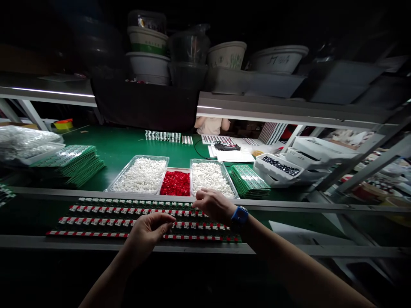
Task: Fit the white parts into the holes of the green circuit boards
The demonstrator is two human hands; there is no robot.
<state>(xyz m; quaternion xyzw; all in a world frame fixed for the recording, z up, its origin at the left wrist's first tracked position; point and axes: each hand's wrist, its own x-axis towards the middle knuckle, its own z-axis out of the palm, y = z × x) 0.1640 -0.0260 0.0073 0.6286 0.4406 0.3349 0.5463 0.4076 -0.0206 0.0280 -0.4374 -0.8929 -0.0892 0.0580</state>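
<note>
Left hand (pixel 146 235) has fingers (pixel 168 220) pinched above the stiff board strips (pixel 96 222), hold unclear; right hand (pixel 213 205) half-curled, apparently empty, beside the tray (pixel 205 160) of light, tiny white caps (pixel 208 179), best pinched singly.

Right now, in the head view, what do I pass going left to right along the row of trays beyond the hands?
Left board stack → white tray → red tray → second white tray → right board stack → white crate
</note>
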